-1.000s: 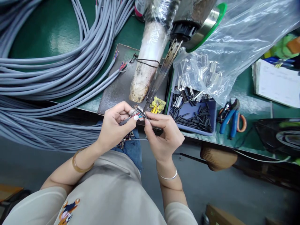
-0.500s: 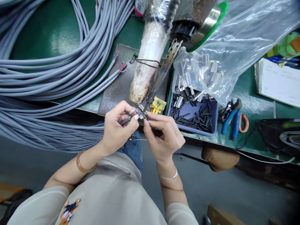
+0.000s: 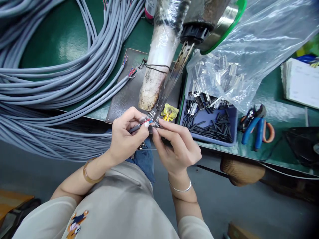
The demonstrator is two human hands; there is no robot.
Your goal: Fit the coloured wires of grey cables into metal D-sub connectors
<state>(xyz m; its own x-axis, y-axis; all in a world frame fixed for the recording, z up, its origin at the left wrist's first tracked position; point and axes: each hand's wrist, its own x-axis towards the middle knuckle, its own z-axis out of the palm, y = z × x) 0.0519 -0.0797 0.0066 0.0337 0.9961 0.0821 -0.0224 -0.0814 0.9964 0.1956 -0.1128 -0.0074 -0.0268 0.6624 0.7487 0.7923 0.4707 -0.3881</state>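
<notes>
My left hand (image 3: 127,137) is closed round the end of a grey cable (image 3: 135,128), whose thin red and blue wires fan out at the fingertips. My right hand (image 3: 175,142) pinches a small metal connector (image 3: 156,123) at its right end. The wires lie against the connector, just under the dark tip of a soldering iron (image 3: 171,78). Beside the iron, a stained white tube (image 3: 156,71) points down at my fingers. Which wire meets which pin is too small to tell.
Coiled grey cables (image 3: 74,73) cover the left. A blue tray (image 3: 211,141) holds black sleeves and connectors, partly under a plastic bag (image 3: 261,39). Right of it lie blue-handled cutters (image 3: 259,132). A yellow sponge (image 3: 173,111) sits on the dark plate (image 3: 119,103). A solder spool (image 3: 228,26) stands above.
The view has shifted slightly, so things at the right appear farther right. The iron's tip now overlaps the middle of the connector. Both hands keep their hold.
</notes>
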